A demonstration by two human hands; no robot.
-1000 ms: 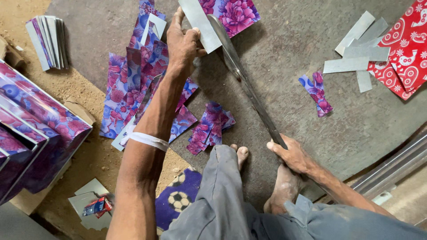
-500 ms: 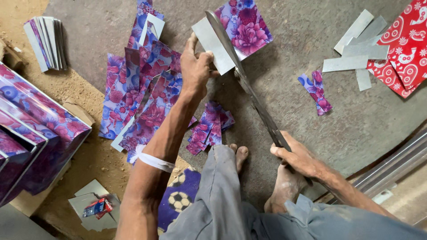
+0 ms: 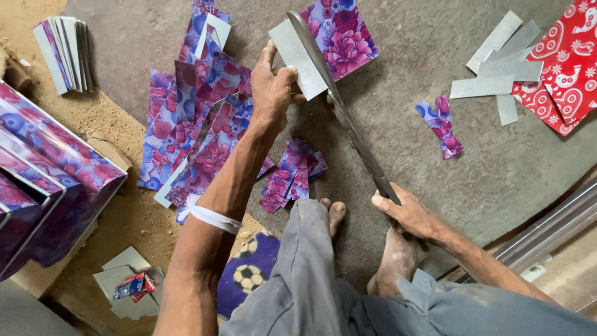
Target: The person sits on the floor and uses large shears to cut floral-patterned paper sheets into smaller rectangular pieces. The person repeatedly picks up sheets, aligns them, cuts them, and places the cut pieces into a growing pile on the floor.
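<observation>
1. The left hand (image 3: 273, 87) pinches a flower-printed metal sheet (image 3: 323, 43), thumb on its grey underside and fingers curled round the near edge, and feeds it into the long shears (image 3: 348, 124).
2. The right hand (image 3: 407, 214) is wrapped shut around the handle of the shears, close by the bare foot (image 3: 395, 261); the long blade runs from there up to the sheet, where the upper tip stands over the grey side.
3. To my eye a clean cut wants the sheet held flat and square to the blade, the left fingers well back from the edge, and the handle pressed down in one steady stroke.
4. Left of the shears lie a heap of floral sheets (image 3: 199, 124) and a small fan of cut floral strips (image 3: 292, 177).
5. Right of the shears: one floral offcut (image 3: 443, 124), plain grey strips (image 3: 497, 68) and a red patterned sheet (image 3: 563, 74).
6. Far left of the shears stand folded floral boxes (image 3: 43, 180) and a stack of blanks (image 3: 65, 53).
</observation>
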